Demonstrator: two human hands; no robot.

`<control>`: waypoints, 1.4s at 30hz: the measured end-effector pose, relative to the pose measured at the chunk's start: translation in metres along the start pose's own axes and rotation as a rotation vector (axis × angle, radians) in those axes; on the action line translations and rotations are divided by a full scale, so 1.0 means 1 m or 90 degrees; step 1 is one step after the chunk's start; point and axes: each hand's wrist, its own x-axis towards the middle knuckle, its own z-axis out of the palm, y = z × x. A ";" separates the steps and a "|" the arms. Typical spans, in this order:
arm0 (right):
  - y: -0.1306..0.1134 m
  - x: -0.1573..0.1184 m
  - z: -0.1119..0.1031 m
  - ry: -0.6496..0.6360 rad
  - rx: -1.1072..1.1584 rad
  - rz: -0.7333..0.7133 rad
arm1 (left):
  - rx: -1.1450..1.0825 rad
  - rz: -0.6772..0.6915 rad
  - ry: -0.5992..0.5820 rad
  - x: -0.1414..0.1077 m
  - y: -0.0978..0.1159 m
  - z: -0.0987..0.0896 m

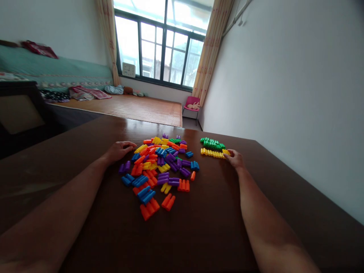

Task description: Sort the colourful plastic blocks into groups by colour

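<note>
A loose pile of bullet-shaped plastic building blocks [167, 163], joined in small groups in orange, blue, purple, yellow and green, lies on the brown table [193, 235]. My left hand [121, 150] rests at the pile's left edge, fingers stretched out beside a yellow block [140, 148]. To the right of the pile, my right hand [236, 158] pinches a yellow block [226, 151] at the right end of a yellow row [212, 153]. Just behind that row lie green blocks [213, 143] in rows. The fingers partly cover the pinched block.
Close to the table's right side stands a white wall [284, 83]. Beyond the far edge are a low bed with a mat [136, 108], a pink chair [192, 103] holding a plush toy, and a window with curtains. A dark cabinet [22, 110] stands at the left.
</note>
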 end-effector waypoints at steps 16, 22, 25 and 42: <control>-0.019 -0.007 -0.005 0.056 -0.134 -0.014 | -0.006 0.038 0.002 -0.007 0.010 0.001; -0.110 -0.029 0.005 0.053 -0.048 -0.183 | 0.006 0.041 0.020 -0.008 0.011 0.004; -0.176 -0.058 0.038 -0.137 -0.005 -0.352 | -0.003 0.046 0.024 -0.008 0.008 0.007; -0.317 -0.037 0.184 -0.356 -0.222 -0.631 | -0.089 0.041 0.027 -0.006 0.002 0.013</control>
